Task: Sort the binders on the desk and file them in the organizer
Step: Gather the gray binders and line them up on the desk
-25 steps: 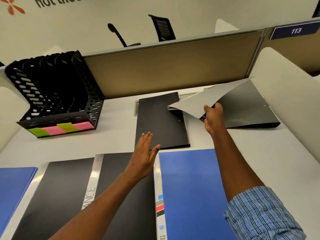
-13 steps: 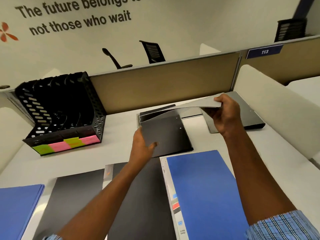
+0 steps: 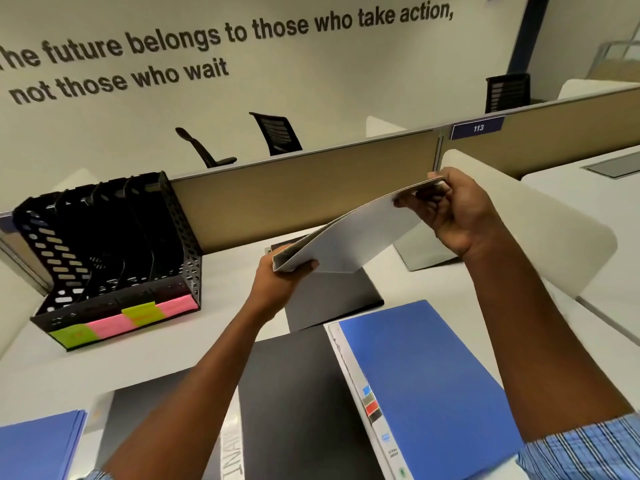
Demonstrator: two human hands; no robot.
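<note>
Grey binder [image 3: 349, 237] is held above the desk [image 3: 221, 320] at frame centre, tilted up to the right: left hand [image 3: 277, 285] grips its lower left corner, right hand [image 3: 453, 211] pinches its upper right edge. Black organizer [image 3: 107, 251] stands at middle left.

Black lettering [image 3: 221, 39] on the pale wall reads "...he future belongs to those who take action, not those who wait". A tan partition [image 3: 311, 195] runs across below it, with two black office chairs [image 3: 277, 133] behind and a blue plate [image 3: 478, 128] marked 113. A white rounded side divider [image 3: 554, 233] stands at the right.
</note>
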